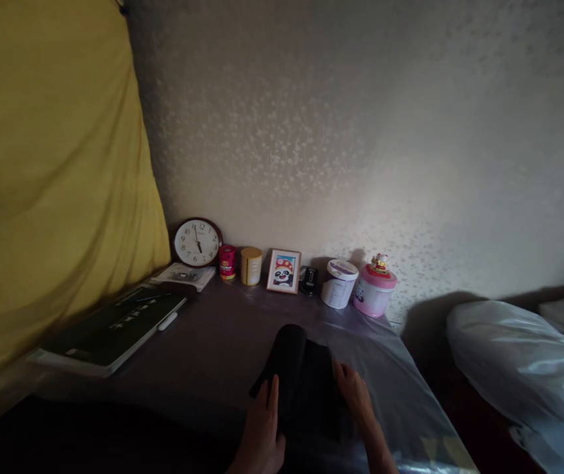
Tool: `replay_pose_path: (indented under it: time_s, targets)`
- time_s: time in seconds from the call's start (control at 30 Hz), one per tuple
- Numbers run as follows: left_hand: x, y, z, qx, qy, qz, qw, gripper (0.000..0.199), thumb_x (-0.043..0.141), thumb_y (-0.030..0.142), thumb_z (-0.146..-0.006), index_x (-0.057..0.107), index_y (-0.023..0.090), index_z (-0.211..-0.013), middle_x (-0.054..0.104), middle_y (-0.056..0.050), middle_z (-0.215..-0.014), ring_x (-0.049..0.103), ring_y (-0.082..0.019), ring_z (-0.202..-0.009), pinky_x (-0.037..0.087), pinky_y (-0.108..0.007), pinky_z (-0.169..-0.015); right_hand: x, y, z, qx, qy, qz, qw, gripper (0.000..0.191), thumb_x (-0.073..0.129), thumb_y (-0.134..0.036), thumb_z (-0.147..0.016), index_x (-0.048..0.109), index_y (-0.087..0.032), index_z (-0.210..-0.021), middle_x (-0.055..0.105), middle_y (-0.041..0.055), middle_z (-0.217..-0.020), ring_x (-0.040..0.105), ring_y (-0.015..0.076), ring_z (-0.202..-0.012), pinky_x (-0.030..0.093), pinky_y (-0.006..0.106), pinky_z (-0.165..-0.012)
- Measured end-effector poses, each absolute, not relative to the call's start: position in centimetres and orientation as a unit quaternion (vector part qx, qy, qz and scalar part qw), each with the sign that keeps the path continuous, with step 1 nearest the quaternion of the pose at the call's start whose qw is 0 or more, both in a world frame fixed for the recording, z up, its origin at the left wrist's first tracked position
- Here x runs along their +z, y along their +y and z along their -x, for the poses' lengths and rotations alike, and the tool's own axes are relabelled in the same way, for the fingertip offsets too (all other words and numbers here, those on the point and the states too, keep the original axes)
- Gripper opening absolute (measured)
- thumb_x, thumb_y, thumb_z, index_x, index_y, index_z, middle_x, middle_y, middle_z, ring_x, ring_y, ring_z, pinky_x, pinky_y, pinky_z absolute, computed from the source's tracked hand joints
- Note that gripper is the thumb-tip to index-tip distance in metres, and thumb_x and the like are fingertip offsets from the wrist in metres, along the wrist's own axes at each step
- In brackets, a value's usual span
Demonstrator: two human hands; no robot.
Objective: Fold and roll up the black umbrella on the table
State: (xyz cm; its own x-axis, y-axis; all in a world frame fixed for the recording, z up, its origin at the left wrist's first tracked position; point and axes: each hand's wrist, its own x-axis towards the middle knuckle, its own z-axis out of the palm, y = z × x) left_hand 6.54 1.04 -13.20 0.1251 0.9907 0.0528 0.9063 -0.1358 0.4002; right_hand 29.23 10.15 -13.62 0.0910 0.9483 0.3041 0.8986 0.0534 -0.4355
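A black piece of what looks like cloth [289,368] lies at the front of the table, with a rounded fold or roll along its left part and a flatter part on the right. My left hand [262,421] is against its near left side, index finger stretched along the fold; how firmly it grips is hard to see in the dark. At the right edge of the cloth, my right hand [353,388] has its fingers closed in a pinch on the material. The lower part of the cloth fades into shadow.
Along the wall stand a round clock [197,242], a red can [227,262], a tan-lidded jar [251,266], a panda picture frame [283,271], a small black item [309,280], a white tub [339,284] and a pink tub [375,289]. A green-covered book [118,326] lies left.
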Motion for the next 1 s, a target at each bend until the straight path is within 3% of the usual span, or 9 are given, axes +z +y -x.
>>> replay_pose_path:
  time_s: [0.2,0.4,0.53,0.77,1.0]
  targets:
    - [-13.2,1.1,-6.4,0.162,0.642,-0.736,0.142,0.083,0.043,0.001,-0.062,0.014,0.006,-0.14,0.03,-0.018,-0.144,0.037,-0.021,-0.128,0.033,-0.03,-0.103,-13.6,11.3,-29.2,0.103,-0.661,0.699,0.255,0.031,0.04,-0.038,-0.082,0.069,-0.026,-0.084,0.068,0.0055,-0.073,0.065,0.0206,-0.069,0.042,0.026,-0.058]
    - [-13.4,1.1,-6.5,0.161,0.641,-0.733,0.158,0.086,0.044,0.002,-0.063,0.009,0.008,-0.141,0.025,-0.018,-0.146,0.034,-0.024,-0.13,0.031,-0.035,-0.105,-13.0,11.9,-28.2,0.224,-0.56,0.718,0.347,0.051,0.031,-0.056,-0.08,0.063,-0.019,-0.066,0.065,0.006,-0.063,0.063,0.0221,-0.067,0.043,0.028,-0.058]
    - [-12.7,1.1,-6.8,0.14,0.656,-0.716,0.193,0.089,0.047,0.002,-0.062,0.006,0.008,-0.141,0.02,-0.018,-0.148,0.03,-0.025,-0.131,0.027,-0.035,-0.107,-12.8,11.6,-27.3,0.267,-0.552,0.675,0.41,0.047,0.041,-0.057,-0.071,0.065,-0.016,-0.073,0.068,0.0069,-0.071,0.063,0.0238,-0.074,0.045,0.029,-0.063]
    - [-11.9,0.8,-7.0,0.118,0.658,-0.714,0.208,0.089,0.047,0.0,-0.061,0.006,0.006,-0.14,0.018,-0.02,-0.147,0.025,-0.027,-0.134,0.024,-0.038,-0.108,-10.6,11.9,-25.6,0.277,-0.574,0.602,0.481,0.046,0.046,-0.06,-0.071,0.059,-0.016,-0.062,0.057,0.0007,-0.058,0.052,0.0168,-0.059,0.038,0.026,-0.053]
    - [-13.0,1.1,-7.1,0.112,0.662,-0.72,0.177,0.092,0.047,0.0,-0.058,0.008,0.009,-0.141,0.018,-0.019,-0.147,0.027,-0.028,-0.133,0.026,-0.039,-0.106,-9.3,14.4,-21.3,0.275,-0.604,0.565,0.491,0.045,0.049,-0.057,-0.071,0.063,-0.015,-0.069,0.063,0.0036,-0.064,0.056,0.0185,-0.064,0.042,0.026,-0.058]
